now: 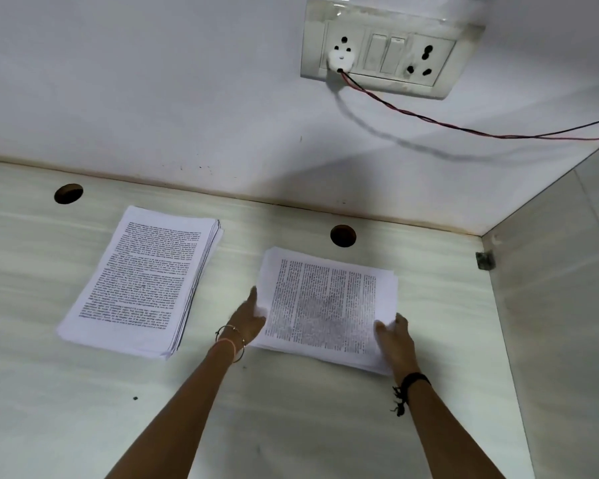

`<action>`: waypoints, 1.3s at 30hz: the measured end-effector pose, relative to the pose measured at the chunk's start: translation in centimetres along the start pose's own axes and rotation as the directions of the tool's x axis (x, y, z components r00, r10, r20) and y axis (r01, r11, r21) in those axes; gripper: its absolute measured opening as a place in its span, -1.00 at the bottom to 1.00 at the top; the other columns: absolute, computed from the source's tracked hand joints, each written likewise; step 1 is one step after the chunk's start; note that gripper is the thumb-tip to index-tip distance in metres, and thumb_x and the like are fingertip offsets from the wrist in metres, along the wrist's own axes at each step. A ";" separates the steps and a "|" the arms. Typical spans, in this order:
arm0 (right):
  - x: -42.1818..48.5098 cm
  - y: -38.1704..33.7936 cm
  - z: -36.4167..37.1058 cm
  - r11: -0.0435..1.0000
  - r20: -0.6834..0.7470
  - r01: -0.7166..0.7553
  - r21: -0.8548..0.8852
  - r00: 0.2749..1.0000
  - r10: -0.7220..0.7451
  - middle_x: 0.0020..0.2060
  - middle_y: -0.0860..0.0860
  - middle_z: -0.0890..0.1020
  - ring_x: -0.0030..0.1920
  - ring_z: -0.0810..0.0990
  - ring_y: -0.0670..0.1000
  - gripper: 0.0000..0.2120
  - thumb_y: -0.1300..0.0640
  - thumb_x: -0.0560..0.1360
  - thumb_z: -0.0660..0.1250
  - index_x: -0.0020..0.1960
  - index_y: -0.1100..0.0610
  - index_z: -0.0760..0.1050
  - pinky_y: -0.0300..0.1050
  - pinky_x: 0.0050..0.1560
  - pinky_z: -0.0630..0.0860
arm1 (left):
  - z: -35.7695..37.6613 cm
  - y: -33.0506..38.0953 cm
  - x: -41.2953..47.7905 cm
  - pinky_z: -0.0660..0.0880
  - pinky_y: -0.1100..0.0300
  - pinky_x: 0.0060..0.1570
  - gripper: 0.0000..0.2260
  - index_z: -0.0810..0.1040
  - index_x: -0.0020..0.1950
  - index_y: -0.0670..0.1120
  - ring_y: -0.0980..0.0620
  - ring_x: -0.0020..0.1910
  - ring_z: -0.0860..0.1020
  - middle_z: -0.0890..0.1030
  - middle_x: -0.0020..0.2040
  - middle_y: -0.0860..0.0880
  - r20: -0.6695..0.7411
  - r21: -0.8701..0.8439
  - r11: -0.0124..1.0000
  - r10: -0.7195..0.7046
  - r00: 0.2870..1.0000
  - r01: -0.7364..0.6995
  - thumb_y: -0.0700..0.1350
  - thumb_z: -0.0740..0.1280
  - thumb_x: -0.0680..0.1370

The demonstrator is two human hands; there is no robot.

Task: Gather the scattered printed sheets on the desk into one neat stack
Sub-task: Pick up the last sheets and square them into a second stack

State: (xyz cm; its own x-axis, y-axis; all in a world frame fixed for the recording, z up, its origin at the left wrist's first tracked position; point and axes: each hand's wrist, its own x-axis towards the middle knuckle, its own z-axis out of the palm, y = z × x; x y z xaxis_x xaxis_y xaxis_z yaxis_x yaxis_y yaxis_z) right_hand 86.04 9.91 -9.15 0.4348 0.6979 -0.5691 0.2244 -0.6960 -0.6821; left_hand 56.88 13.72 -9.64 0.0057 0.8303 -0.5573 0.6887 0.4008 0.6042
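Observation:
Two piles of printed sheets lie on the pale desk. The left stack is thick, angled, with slightly fanned edges, and nothing touches it. The smaller right pile lies near the desk's middle with its sheets a little offset. My left hand holds that pile's left edge, which curls up against the fingers. My right hand holds its right edge, thumb on top near the front corner.
Two round cable holes open in the desk near the back wall. A socket panel on the wall has a plug with a red and black wire running right. A side panel closes the desk's right end.

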 end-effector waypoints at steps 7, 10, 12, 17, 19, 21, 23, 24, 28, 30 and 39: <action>-0.8 1.1 1.4 0.953 0.081 -0.118 0.278 0.992 0.099 -0.20 0.17 0.54 -0.21 0.49 0.09 -0.83 0.18 0.52 0.23 -0.26 0.13 0.40 -0.07 -0.16 0.44 | -0.2 -1.1 -1.0 0.44 -0.04 0.21 -0.42 0.24 0.40 -0.03 -0.06 0.22 0.47 0.42 0.31 -0.08 -0.089 -0.926 0.377 -0.194 0.977 -0.009 -0.01 0.40 0.44; -2.7 1.1 3.7 0.852 0.387 -0.220 0.474 0.922 0.023 -0.03 0.20 0.62 -0.04 0.58 0.17 -0.87 0.31 0.41 0.34 -0.05 0.21 0.52 0.05 -0.03 0.54 | 2.6 -0.8 -2.5 0.57 0.13 -0.23 -0.46 0.31 0.25 -0.16 0.00 -0.20 0.62 0.46 0.05 -0.41 0.057 -0.955 0.279 -0.169 0.984 0.103 -0.04 0.44 0.38; -3.8 0.7 5.0 0.854 0.556 -0.234 0.464 0.828 -0.075 0.09 0.15 0.64 0.09 0.61 0.17 -0.65 0.39 0.42 0.36 0.18 0.19 0.49 0.07 0.05 0.59 | 4.5 0.0 -3.2 0.56 -0.01 -0.02 -0.54 0.30 0.31 -0.24 -0.16 0.00 0.61 0.49 0.20 -0.35 0.045 -0.907 0.407 -0.162 0.986 0.109 -0.25 0.36 0.46; -2.2 -1.1 4.3 0.913 0.175 0.029 0.407 0.979 -0.109 -0.03 0.06 0.56 0.02 0.54 0.07 -0.46 -0.11 0.25 0.57 0.07 0.13 0.46 0.01 0.09 0.47 | 3.3 1.3 -3.5 0.32 0.19 0.10 -0.54 0.17 0.37 -0.31 -0.06 0.09 0.38 0.36 0.14 -0.12 -0.098 -0.660 0.735 -0.289 0.952 0.156 -0.41 0.23 0.50; -1.5 -2.4 3.6 0.978 0.112 0.078 0.195 0.989 -0.101 -0.03 0.05 0.51 0.04 0.50 0.06 -0.58 0.02 0.48 0.40 0.25 0.10 0.35 -0.01 0.11 0.45 | 3.0 0.4 -3.3 0.31 0.21 0.08 -0.50 0.13 0.41 -0.27 -0.11 0.09 0.41 0.41 0.20 -0.20 -0.105 -0.634 0.751 -0.321 0.941 0.185 -0.38 0.22 0.51; -0.6 -2.7 3.3 0.961 0.146 0.247 -0.126 0.963 -0.228 -0.02 0.11 0.54 0.00 0.52 0.09 -0.71 0.09 0.56 0.26 0.24 0.14 0.33 -0.08 0.02 0.46 | 3.4 0.3 -3.7 0.35 0.12 0.13 -0.49 0.09 0.45 -0.21 -0.16 0.12 0.44 0.42 0.26 -0.25 -0.112 -0.639 0.740 -0.358 0.927 0.209 -0.34 0.19 0.53; -0.5 -3.0 3.6 0.805 0.258 0.402 -0.436 0.913 -0.317 -0.04 0.15 0.53 -0.03 0.52 0.13 -0.83 0.14 0.59 0.17 0.09 0.23 0.38 -0.15 -0.17 0.38 | 4.1 0.9 -4.3 0.36 0.08 0.15 -0.52 0.08 0.44 -0.21 -0.19 0.14 0.45 0.43 0.21 -0.23 -0.140 -0.638 0.740 -0.381 0.914 0.211 -0.33 0.15 0.56; -0.7 -2.9 3.9 0.706 0.314 0.452 -0.545 0.891 -0.327 -0.02 0.17 0.52 0.00 0.52 0.15 -0.80 0.13 0.60 0.13 0.07 0.26 0.39 -0.15 -0.17 0.36 | 4.2 1.3 -4.6 0.37 0.06 0.16 -0.55 0.09 0.43 -0.23 -0.21 0.14 0.45 0.43 0.22 -0.25 -0.160 -0.639 0.742 -0.386 0.909 0.202 -0.33 0.12 0.56; -1.8 -2.5 3.7 0.428 0.301 0.470 -0.772 0.863 -0.405 0.02 0.11 0.61 0.04 0.57 0.09 -0.63 0.01 0.65 0.00 0.07 0.22 0.49 -0.13 -0.03 0.44 | 4.3 1.8 -4.9 0.38 0.04 0.21 -0.54 0.08 0.44 -0.21 -0.25 0.20 0.45 0.43 0.28 -0.30 -0.178 -0.626 0.752 -0.396 0.901 0.206 -0.35 0.11 0.56; -1.9 -2.4 3.5 0.384 0.365 0.482 -0.788 0.867 -0.341 -0.06 0.10 0.62 -0.03 0.59 0.09 -0.54 -0.06 0.64 -0.03 -0.08 0.20 0.52 -0.12 -0.04 0.46 | 3.9 1.4 -5.2 0.38 0.04 0.20 -0.54 0.11 0.45 -0.17 -0.27 0.22 0.45 0.45 0.26 -0.26 -0.182 -0.606 0.768 -0.388 0.904 0.207 -0.34 0.11 0.56; -2.1 -2.7 4.1 0.948 0.403 0.233 -0.219 0.906 -0.129 -0.05 -0.01 0.52 -0.02 0.54 0.02 -0.68 -0.16 0.54 0.21 0.09 0.08 0.36 -0.10 0.00 0.50 | 1.0 -0.9 -8.1 0.33 0.07 0.35 -0.53 0.23 0.42 -0.14 -0.09 0.29 0.41 0.41 0.35 -0.14 -0.190 -0.581 0.814 -0.128 0.973 -0.006 -0.38 0.14 0.52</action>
State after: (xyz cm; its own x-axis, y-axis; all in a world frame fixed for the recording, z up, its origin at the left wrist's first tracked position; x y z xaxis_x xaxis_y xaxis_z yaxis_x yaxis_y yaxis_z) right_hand 80.92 11.01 -8.02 0.0134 0.7904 -0.6125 0.5045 -0.5342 -0.6783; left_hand 56.90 6.26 -6.23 -0.2203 0.8305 -0.5116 0.1391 0.5459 0.8262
